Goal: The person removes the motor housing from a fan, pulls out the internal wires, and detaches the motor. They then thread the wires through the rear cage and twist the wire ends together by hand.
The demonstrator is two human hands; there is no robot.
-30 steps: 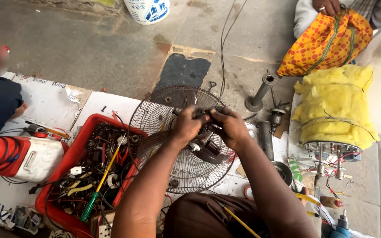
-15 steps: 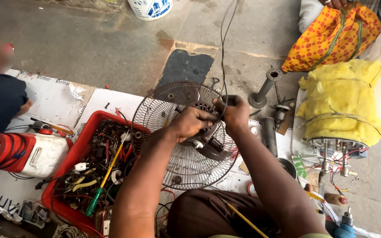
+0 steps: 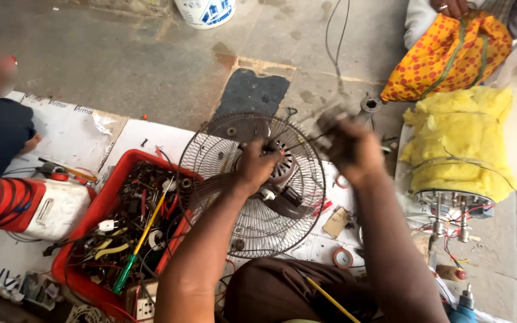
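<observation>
Left hand (image 3: 257,164) gripping fan motor (image 3: 282,167), blurred right hand (image 3: 354,149) clutching small part (image 3: 328,128) above grille (image 3: 222,155)

I see my left hand (image 3: 257,164) resting on the motor (image 3: 282,170) at the centre of the fan grille (image 3: 210,155). My right hand (image 3: 351,149), blurred, is raised just right of it, gripping a dark part (image 3: 329,122) I cannot make out. Left of my left forearm sits a red tray (image 3: 106,206) of tools; right of my right hand, a yellow cloth (image 3: 456,137).
</observation>
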